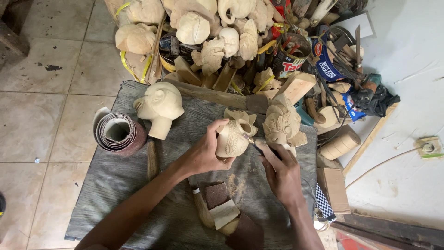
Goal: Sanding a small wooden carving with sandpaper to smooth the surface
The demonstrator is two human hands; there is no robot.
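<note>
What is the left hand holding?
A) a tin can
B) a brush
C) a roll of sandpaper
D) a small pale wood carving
D: the left hand grips a small pale carving above the grey board, while the right hand puts a thin tool to it; the sandpaper roll lies untouched to the left.

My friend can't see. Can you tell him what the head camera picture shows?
A person's left hand holds a small pale wood carving over a grey board, while the right hand presses a thin tool against it. A carved wooden head, a sandpaper roll and sandpaper scraps lie around, with many unfinished carvings piled behind.
</note>
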